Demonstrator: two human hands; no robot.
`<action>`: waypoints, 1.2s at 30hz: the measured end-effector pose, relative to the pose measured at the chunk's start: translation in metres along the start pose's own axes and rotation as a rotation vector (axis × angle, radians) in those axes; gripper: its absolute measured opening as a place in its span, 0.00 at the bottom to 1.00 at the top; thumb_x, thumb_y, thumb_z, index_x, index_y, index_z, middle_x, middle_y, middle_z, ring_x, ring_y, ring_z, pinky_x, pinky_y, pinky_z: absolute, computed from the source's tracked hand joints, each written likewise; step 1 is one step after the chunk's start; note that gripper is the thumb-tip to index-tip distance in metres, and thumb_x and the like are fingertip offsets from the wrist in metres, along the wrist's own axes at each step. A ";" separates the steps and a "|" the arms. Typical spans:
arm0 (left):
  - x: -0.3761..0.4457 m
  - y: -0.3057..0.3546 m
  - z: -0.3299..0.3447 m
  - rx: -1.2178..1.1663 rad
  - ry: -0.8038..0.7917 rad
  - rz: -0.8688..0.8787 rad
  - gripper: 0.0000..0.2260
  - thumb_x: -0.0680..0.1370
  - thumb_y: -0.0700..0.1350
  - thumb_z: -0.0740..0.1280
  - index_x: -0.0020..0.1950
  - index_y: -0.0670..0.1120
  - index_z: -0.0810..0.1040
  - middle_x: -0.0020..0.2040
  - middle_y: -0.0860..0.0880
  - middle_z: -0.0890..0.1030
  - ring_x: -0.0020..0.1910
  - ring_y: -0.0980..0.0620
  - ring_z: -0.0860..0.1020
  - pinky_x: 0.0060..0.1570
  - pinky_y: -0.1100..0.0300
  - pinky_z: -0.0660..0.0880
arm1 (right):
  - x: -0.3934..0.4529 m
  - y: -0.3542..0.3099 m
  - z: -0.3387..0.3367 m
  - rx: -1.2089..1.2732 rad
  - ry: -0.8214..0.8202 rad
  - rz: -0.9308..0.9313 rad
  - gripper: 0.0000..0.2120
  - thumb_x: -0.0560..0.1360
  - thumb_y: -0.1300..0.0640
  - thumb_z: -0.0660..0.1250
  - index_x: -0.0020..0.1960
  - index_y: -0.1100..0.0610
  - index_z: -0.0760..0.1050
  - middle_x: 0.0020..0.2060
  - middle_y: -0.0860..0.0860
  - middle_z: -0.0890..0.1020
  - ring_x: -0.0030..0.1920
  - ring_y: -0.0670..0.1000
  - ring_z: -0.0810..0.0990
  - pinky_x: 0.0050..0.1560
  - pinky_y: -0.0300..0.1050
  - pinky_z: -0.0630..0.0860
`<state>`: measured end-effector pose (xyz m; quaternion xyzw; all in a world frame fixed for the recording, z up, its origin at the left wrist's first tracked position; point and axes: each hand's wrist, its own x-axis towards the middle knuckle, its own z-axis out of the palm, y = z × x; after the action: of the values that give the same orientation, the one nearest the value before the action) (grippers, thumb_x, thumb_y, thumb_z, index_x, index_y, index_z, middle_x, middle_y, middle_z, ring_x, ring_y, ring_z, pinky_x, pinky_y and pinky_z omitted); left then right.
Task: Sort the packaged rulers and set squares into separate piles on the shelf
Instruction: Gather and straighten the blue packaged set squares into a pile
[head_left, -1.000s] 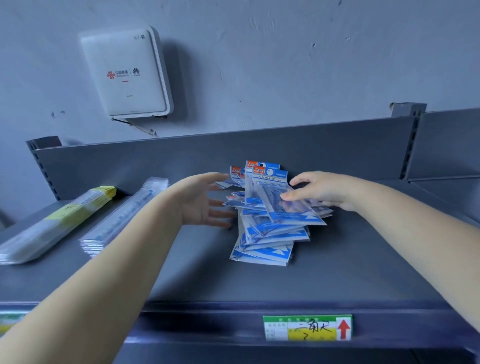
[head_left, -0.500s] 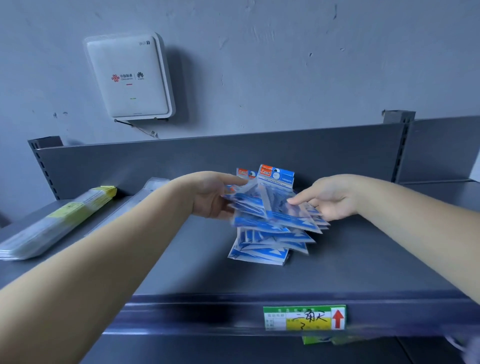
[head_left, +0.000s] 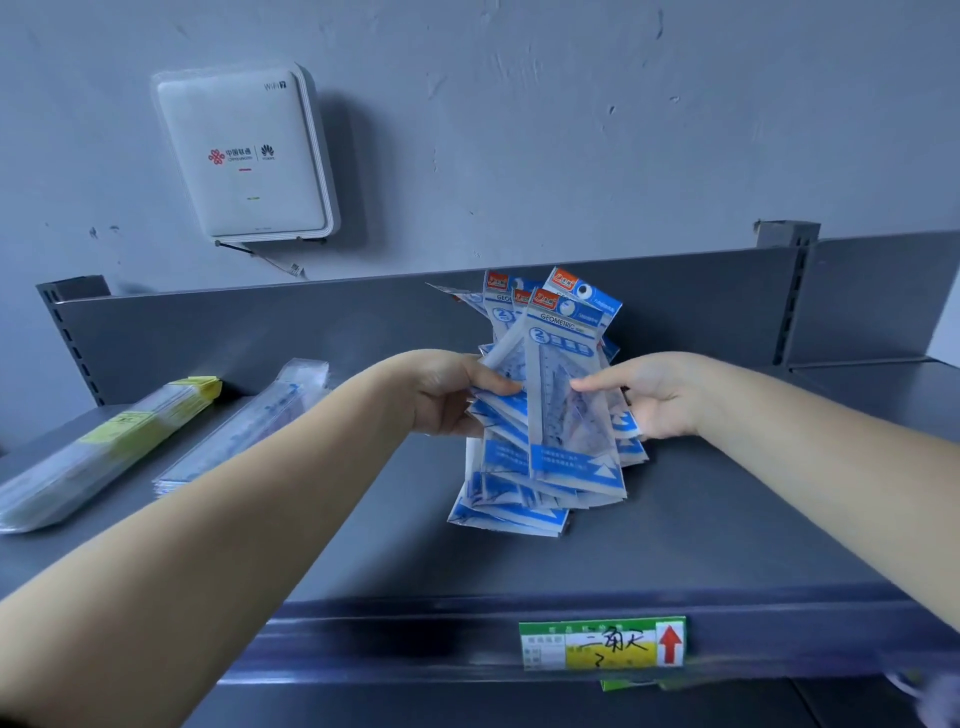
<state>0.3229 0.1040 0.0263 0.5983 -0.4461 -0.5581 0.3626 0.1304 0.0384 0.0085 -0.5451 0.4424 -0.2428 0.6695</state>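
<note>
Mounted on the grey scuffed wall (head_left: 571, 130), a white router box (head_left: 244, 156) with a thin cable (head_left: 270, 258) trailing beneath — and, clipped to the front lip below, a green-and-yellow price label (head_left: 602, 643) bearing handwriting and a red arrow.

— Where are the set squares (head_left: 563, 395)?
— At twelve o'clock: blue-and-clear packets with orange tops, fanned out and tilted up, lower ends on the shelf (head_left: 701, 530).
— And the rulers (head_left: 98, 452)?
— At nine o'clock, two long clear piles lying flat, one yellow-labelled.
</note>
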 end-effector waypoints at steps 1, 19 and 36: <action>-0.001 0.000 0.002 -0.010 -0.010 0.019 0.07 0.76 0.35 0.65 0.47 0.46 0.78 0.38 0.48 0.85 0.34 0.53 0.83 0.37 0.59 0.80 | 0.000 0.001 -0.001 0.006 -0.003 -0.008 0.02 0.74 0.65 0.66 0.43 0.60 0.76 0.29 0.56 0.83 0.28 0.53 0.82 0.30 0.49 0.80; 0.010 0.010 0.047 0.008 -0.004 0.568 0.15 0.76 0.41 0.68 0.60 0.52 0.73 0.57 0.48 0.81 0.55 0.47 0.81 0.57 0.48 0.77 | -0.018 0.007 -0.038 0.014 0.240 -0.653 0.46 0.62 0.55 0.77 0.74 0.52 0.57 0.64 0.47 0.74 0.63 0.47 0.74 0.66 0.51 0.69; 0.044 0.033 0.148 -0.039 0.020 0.710 0.20 0.77 0.46 0.68 0.66 0.46 0.67 0.61 0.49 0.79 0.57 0.53 0.79 0.56 0.53 0.77 | -0.053 0.024 -0.115 -0.253 0.354 -0.778 0.34 0.65 0.61 0.77 0.62 0.45 0.62 0.57 0.36 0.74 0.61 0.41 0.74 0.66 0.47 0.68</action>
<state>0.1710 0.0611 0.0250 0.4043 -0.6119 -0.3999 0.5498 0.0023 0.0290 0.0010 -0.6987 0.3384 -0.5101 0.3703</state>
